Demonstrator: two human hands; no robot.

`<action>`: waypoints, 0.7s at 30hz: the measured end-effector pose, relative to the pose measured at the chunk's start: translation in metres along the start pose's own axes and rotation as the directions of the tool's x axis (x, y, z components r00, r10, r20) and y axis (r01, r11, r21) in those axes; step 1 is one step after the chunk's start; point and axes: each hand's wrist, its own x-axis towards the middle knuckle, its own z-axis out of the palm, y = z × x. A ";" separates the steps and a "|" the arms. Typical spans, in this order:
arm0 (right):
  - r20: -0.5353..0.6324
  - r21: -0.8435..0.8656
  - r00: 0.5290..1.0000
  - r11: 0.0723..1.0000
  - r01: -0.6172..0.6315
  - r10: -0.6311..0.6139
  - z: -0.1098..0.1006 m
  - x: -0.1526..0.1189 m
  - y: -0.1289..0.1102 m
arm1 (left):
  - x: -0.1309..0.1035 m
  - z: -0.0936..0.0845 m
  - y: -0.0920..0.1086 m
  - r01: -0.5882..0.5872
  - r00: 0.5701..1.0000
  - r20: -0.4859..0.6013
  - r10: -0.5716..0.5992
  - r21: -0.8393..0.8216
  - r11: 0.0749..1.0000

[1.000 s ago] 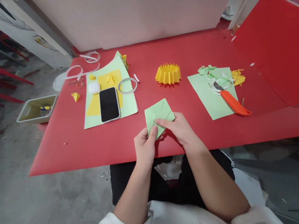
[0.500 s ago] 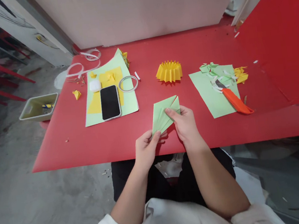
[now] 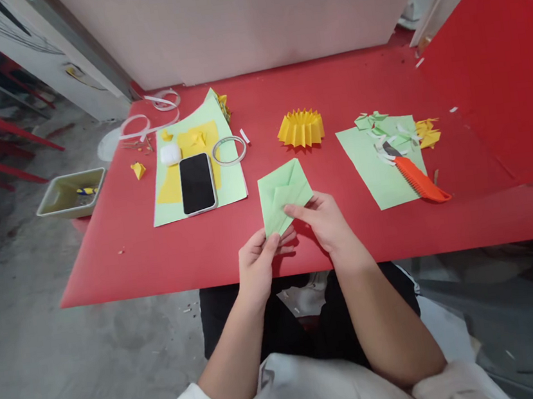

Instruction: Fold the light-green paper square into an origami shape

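Green folded paper (image 3: 284,194) near front edge of my red table (image 3: 330,88), my L hand (image 3: 258,265) pinching its bottom corner, R hand (image 3: 325,221) fingertips pinching its lower right edge, phone (image 3: 196,183) toward left edge.

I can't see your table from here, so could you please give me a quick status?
Left hand and right hand both pinching the folded light-green paper piece. Paper held above the red table. Nothing in the way.
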 end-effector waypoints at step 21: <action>0.117 -0.112 0.993 0.994 0.003 0.010 -0.006 -0.003 -0.008 | 0.002 -0.002 0.010 -0.098 0.992 -0.028 0.122 0.428 0.898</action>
